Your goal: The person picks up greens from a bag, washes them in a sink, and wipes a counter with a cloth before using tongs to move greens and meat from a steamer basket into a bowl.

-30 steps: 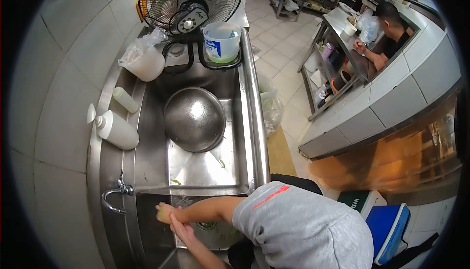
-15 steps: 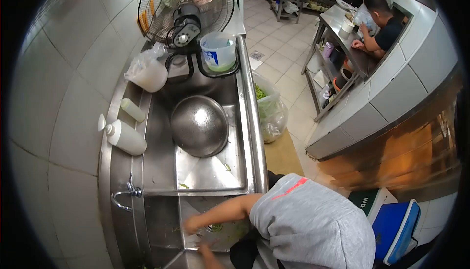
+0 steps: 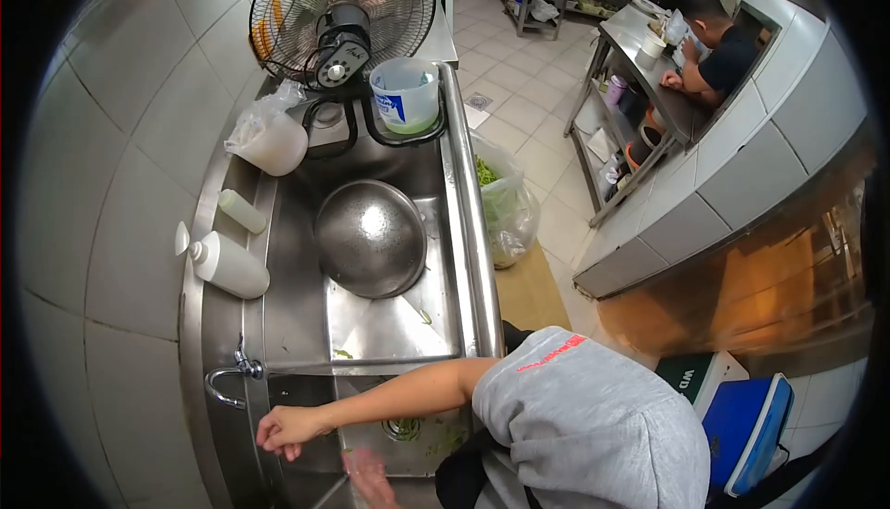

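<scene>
My right hand is raised over the left part of the near sink basin, close to the faucet. Its fingers are curled, and whatever they may hold is hidden. Lower down, my left hand is smeared by motion over the same basin, so its fingers cannot be read. Beneath my right forearm lies a round drain with green scraps around it. In the neighbouring basin a large metal bowl rests upside down, with a few green bits near it.
Along the wall side are a white pump bottle, a smaller bottle and a plastic-covered tub. A fan and clear bucket stand beyond. A bag of greens is on the floor. Another person leans at a counter.
My right hand has risen from the basin floor and moved left toward the faucet. My left hand has shifted slightly down and left. The view has swung a little.
</scene>
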A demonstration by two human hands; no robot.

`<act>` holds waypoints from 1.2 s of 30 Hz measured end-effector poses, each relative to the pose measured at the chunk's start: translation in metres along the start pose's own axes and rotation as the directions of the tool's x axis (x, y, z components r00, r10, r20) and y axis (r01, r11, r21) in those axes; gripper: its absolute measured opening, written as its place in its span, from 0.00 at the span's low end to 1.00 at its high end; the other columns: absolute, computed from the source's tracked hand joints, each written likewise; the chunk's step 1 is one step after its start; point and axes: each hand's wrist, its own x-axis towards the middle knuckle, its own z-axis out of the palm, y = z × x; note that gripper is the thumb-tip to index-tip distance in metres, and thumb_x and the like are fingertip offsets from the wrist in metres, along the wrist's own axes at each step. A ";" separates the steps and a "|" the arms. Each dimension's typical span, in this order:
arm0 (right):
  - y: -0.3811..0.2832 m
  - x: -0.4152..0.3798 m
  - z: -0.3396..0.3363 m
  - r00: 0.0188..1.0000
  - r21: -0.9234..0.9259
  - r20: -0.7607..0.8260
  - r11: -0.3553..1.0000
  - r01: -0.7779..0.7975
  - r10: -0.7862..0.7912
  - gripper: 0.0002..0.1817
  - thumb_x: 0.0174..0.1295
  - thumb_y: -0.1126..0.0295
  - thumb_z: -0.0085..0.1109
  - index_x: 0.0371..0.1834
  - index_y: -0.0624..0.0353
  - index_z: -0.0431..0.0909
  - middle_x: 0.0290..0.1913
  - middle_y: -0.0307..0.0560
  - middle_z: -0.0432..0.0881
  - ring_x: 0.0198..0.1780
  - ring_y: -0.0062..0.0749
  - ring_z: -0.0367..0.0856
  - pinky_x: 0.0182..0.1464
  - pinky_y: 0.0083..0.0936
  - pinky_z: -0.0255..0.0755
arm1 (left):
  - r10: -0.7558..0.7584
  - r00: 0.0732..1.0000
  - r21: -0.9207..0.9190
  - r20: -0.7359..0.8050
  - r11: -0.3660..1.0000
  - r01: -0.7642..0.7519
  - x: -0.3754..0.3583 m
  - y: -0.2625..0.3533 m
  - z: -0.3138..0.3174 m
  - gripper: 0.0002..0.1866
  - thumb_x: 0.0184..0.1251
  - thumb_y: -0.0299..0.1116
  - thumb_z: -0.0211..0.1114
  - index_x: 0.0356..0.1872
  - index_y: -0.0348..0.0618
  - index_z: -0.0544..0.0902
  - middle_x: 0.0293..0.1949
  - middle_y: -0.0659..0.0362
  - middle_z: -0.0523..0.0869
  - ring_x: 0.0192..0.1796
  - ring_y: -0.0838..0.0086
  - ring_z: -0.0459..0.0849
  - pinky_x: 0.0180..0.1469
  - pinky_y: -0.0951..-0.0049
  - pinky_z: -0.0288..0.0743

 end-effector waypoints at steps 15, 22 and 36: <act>0.044 -0.055 -0.033 0.749 -0.444 -0.581 0.895 0.036 -0.319 0.23 0.55 0.49 0.52 0.23 0.61 0.70 0.22 0.47 0.73 0.25 0.32 0.71 0.28 0.30 0.66 | 0.493 0.767 -0.085 -0.411 0.817 -0.571 -0.006 0.118 0.183 0.34 0.67 0.54 0.35 0.63 0.35 0.53 0.59 0.48 0.64 0.59 0.63 0.65 0.62 0.66 0.54; -0.123 -0.123 -0.121 0.700 -0.500 -0.387 0.775 0.387 -0.600 0.22 0.60 0.57 0.49 0.14 0.62 0.74 0.15 0.34 0.73 0.17 0.15 0.67 0.19 0.22 0.63 | 0.724 0.684 0.182 -0.094 0.687 -0.703 0.027 0.181 0.290 0.15 0.65 0.35 0.54 0.43 0.30 0.76 0.35 0.57 0.79 0.36 0.79 0.75 0.39 0.78 0.70; -0.167 -0.297 -0.284 0.994 -0.920 -0.077 -0.378 -0.102 -0.083 0.16 0.45 0.70 0.51 0.37 0.67 0.77 0.45 0.55 0.77 0.51 0.43 0.72 0.53 0.34 0.65 | 0.152 0.985 -0.032 0.076 0.988 -0.150 0.162 0.114 0.477 0.27 0.50 0.31 0.66 0.51 0.38 0.66 0.42 0.54 0.75 0.43 0.72 0.75 0.45 0.74 0.71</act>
